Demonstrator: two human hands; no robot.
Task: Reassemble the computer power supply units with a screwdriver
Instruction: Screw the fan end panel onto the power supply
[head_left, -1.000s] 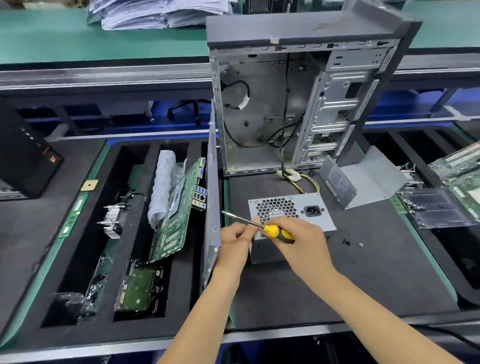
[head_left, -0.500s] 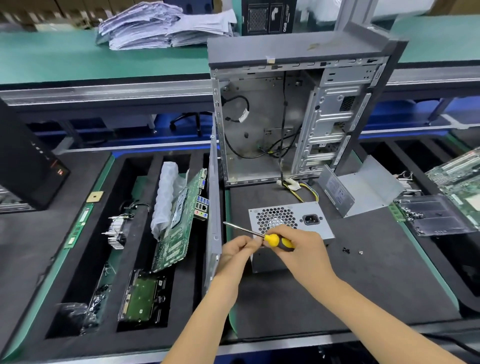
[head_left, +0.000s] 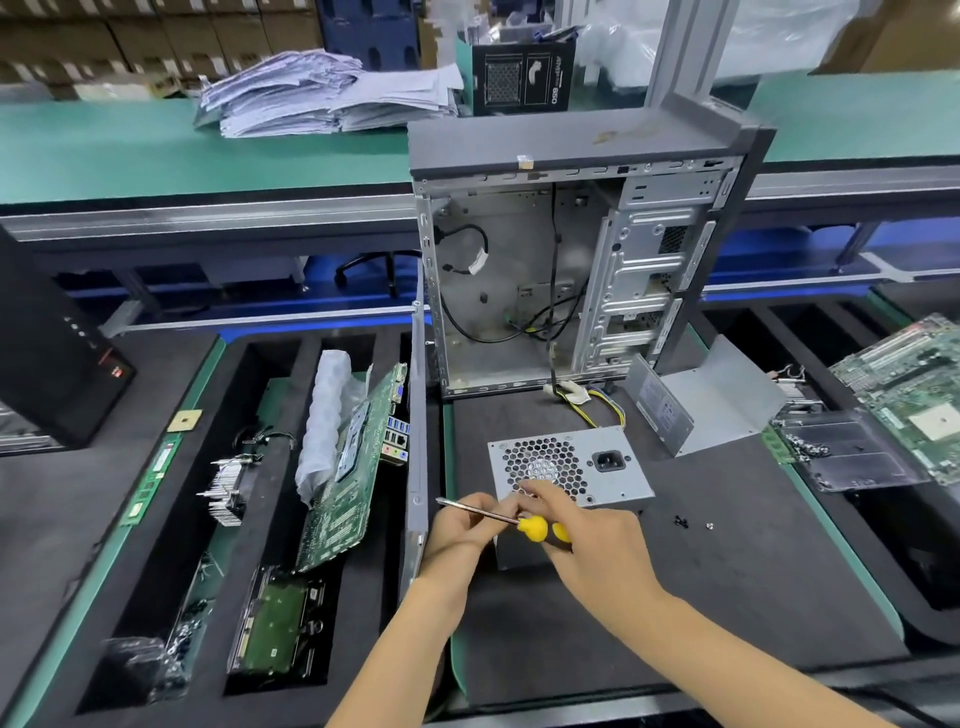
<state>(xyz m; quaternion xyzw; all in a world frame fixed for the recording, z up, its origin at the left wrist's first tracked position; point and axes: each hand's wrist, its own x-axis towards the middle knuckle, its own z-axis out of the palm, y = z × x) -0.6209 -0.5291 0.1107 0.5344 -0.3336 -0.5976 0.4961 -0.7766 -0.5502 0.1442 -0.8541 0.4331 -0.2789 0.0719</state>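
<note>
PSU (head_left: 571, 470) sits on the dark foam mat (head_left: 779, 561), dead centre, fan grille and power socket facing up. Open PC case (head_left: 571, 270) stands upright at 12 o'clock from it, yellow/black cable bundle (head_left: 597, 402) lying between the two. Right hand (head_left: 597, 551) is wrapped round the yellow screwdriver (head_left: 530, 527) handle, over the PSU's near edge; shaft points toward 9 o'clock, tip in free air. Left hand (head_left: 465, 535), at 9 o'clock of the right, has fingertips closed on the shaft; whether they also pinch a screw, can't tell. Loose screws (head_left: 681, 521) on the mat at 3 o'clock of the PSU. Bent grey cover plate (head_left: 711, 400) at 2 o'clock. Motherboard (head_left: 353, 478) leans in the foam tray slot at 9 o'clock.
</note>
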